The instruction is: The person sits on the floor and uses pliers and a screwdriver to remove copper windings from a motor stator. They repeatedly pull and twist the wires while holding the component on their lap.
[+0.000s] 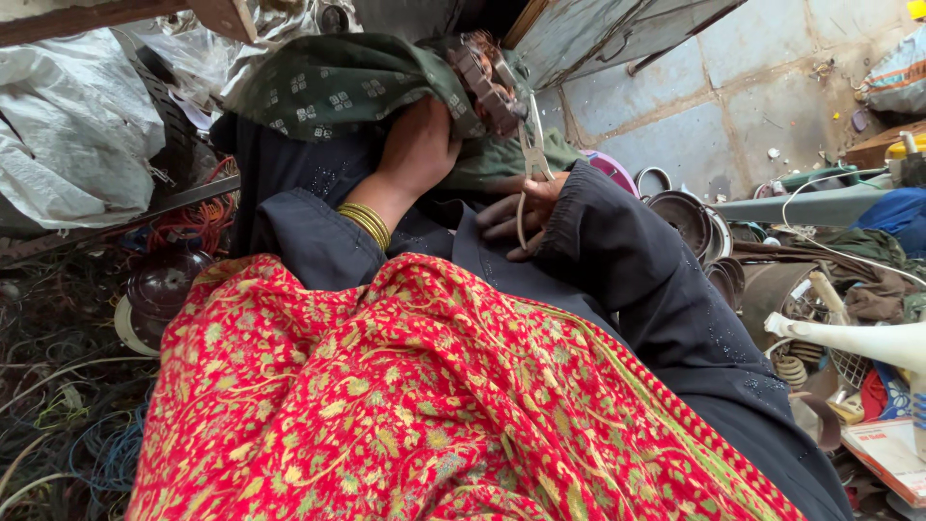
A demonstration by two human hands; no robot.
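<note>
My left hand [417, 145], with gold bangles on the wrist, is closed around a small motor core [482, 79] of brown metal plates and copper winding. It presses the core against a green patterned cloth [328, 82] draped over my knee. My right hand [521, 214], coming out of a dark sleeve, grips the pale handles of a pair of metal pliers [531, 147]. The plier jaws point up and touch the lower edge of the motor core. A red floral shawl [415, 405] covers my lap and hides everything below the wrists.
Tangled coloured wires [77, 425] and a round dark disc [164, 285] lie at the left. White plastic bags [72, 125] are piled at upper left. Round metal housings [685, 217], a white plastic fan part [858, 340] and scrap crowd the right. Grey floor slabs [733, 96] lie beyond.
</note>
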